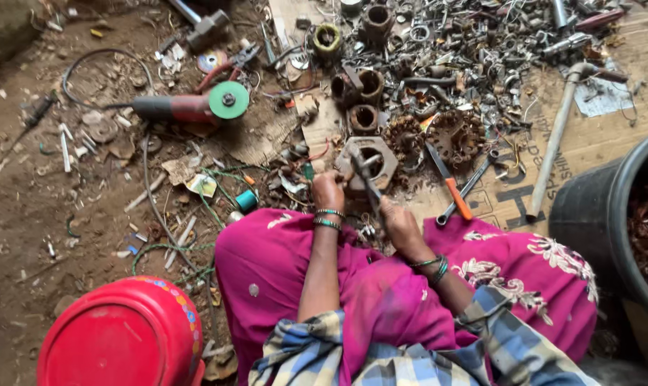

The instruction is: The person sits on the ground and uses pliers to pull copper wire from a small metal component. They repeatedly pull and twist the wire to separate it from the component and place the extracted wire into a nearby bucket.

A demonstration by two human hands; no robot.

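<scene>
Metal tool [367, 183] angled up-left, gripped by right hand [400, 223], left hand [327, 190] clutching hexagonal casing [367, 164]

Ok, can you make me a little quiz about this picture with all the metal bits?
1. True or false: the angle grinder has a green disc.
2. What colour is the screwdriver handle? A blue, B orange, C white.
3. Which hand grips the dark tool against the metal housing?

Key: 1 true. 2 B. 3 The right hand; the left hand steadies the housing.
</scene>
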